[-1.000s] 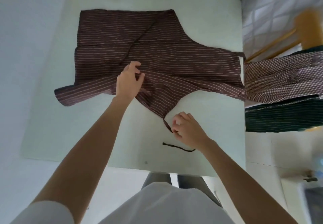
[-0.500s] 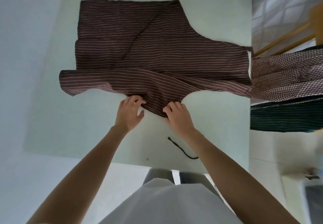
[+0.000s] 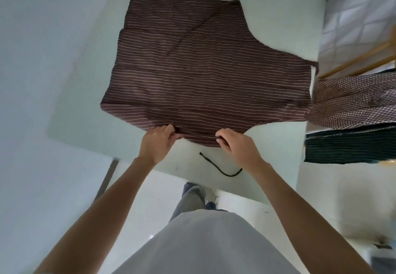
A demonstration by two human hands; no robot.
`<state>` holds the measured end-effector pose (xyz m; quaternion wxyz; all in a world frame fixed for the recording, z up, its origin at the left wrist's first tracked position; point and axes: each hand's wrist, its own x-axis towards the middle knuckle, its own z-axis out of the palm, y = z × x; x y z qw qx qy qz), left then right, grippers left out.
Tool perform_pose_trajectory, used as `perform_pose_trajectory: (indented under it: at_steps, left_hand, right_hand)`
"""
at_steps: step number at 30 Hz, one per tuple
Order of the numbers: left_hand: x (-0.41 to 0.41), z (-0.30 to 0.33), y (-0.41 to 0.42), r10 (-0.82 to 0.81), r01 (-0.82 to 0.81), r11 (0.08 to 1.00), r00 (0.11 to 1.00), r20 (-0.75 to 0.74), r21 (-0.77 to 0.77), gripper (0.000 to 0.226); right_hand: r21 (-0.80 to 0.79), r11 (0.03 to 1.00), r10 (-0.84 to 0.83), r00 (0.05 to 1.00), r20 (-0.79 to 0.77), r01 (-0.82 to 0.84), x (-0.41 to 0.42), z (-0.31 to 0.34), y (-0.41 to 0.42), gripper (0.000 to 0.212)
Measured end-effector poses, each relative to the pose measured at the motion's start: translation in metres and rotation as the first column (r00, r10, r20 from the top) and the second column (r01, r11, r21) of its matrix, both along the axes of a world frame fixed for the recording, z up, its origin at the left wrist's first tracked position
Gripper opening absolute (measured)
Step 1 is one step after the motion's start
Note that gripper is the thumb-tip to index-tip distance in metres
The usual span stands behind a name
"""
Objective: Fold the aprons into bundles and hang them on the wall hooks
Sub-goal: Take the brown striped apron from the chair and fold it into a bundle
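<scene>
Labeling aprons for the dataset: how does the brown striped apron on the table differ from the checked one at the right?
The brown striped apron lies spread flat on the table; the checked apron hangs draped off to the right, beyond the table edge. The striped one has thin pale lines on brown; the checked one has a fine check. Left hand and right hand grip the striped apron's near edge; nobody touches the checked one. Both are brownish fabric.

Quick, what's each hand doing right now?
Left hand: pinches the near edge of the striped apron.
Right hand: grips the same edge.
</scene>
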<state>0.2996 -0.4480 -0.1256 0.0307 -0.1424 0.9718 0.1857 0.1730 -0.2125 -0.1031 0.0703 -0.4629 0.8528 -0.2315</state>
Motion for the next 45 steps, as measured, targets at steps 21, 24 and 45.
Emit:
perform_pose_trajectory:
  at_steps: [21, 24, 45]
  left_hand:
    - [0.143, 0.029, 0.023, 0.285, -0.232, 0.958, 0.811, 0.511, -0.166, 0.051]
    - [0.131, 0.027, 0.030, 0.317, -0.301, 0.948, 0.848, 0.424, -0.107, 0.040]
    - [-0.198, -0.007, -0.130, 0.261, -0.281, 0.953, 0.952, 0.161, 0.117, 0.053]
  right_hand:
    - [0.303, 0.941, 0.135, 0.988, 0.074, -0.151, 0.027, -0.024, 0.060, 0.048]
    - [0.221, 0.959, 0.158, 0.982, 0.106, -0.179, 0.027, -0.015, 0.051, 0.057]
    - [0.243, 0.967, -0.044, 0.990, -0.138, 0.076, -0.249, -0.024, -0.237, 0.036]
